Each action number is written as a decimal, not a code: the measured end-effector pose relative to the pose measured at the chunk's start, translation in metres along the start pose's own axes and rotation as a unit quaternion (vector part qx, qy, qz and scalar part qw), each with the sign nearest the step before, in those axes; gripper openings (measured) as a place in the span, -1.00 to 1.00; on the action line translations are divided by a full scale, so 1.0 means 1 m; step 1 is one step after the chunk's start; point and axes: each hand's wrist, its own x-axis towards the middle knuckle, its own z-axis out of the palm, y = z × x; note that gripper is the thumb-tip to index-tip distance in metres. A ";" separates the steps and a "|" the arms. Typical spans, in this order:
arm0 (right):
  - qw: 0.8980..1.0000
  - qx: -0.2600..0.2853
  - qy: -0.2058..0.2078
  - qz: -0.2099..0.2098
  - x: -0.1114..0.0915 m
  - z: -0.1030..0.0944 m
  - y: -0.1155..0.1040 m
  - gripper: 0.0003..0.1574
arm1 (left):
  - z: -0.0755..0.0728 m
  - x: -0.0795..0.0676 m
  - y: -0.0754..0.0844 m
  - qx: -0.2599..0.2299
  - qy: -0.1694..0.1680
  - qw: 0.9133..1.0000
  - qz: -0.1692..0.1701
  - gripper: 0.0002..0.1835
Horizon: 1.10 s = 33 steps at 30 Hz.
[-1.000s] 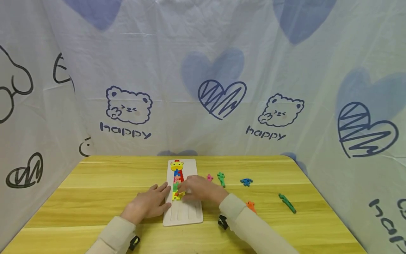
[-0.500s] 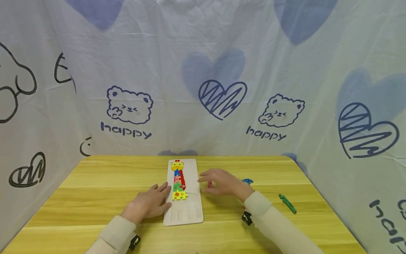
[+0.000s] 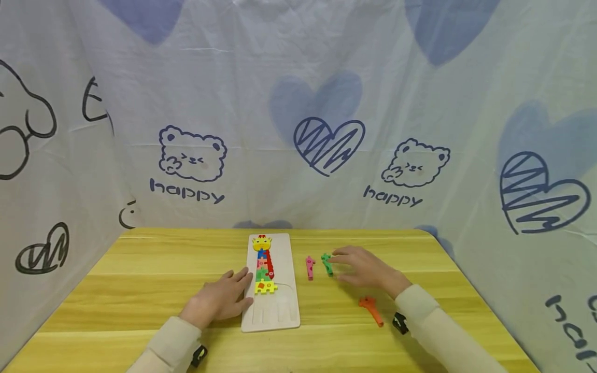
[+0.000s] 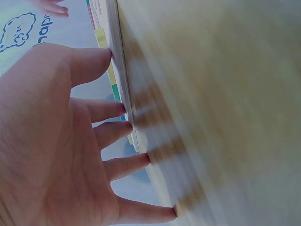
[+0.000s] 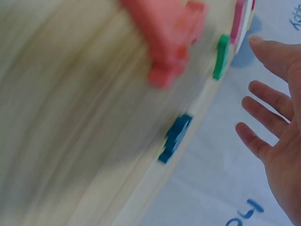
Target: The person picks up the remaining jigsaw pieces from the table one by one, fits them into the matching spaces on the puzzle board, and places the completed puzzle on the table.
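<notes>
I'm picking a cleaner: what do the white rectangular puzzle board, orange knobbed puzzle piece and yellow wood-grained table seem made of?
White puzzle board: perhaps painted wood or plastic; smooth-looking, matte face. Orange puzzle piece: likely painted wood or plastic; opaque, bright colour. Yellow table: wood or printed laminate; streaked grain, faint sheen.

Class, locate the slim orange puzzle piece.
In the head view, the orange piece lies right of the white rectangular board, nearer the camera than the right hand.
</notes>
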 end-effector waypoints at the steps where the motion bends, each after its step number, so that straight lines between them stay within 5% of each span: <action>1: 1.000 -0.003 0.004 -0.002 -0.004 0.000 0.004 -0.43 | 0.000 0.000 0.000 -0.001 0.000 1.000 -0.001 -0.26; 9: 1.000 -0.012 0.017 -0.002 -0.026 0.004 0.032 -0.47 | -0.001 -0.002 0.002 0.000 0.000 1.000 -0.002 -0.27; 20: 0.997 -0.005 -0.027 0.067 -0.046 0.013 0.057 -0.42 | 0.002 0.001 0.000 0.005 0.001 1.000 -0.001 -0.26; 33: 0.999 -0.019 -0.011 0.047 -0.048 0.018 0.060 -0.56 | 0.002 0.001 -0.001 0.000 0.002 1.000 -0.001 -0.27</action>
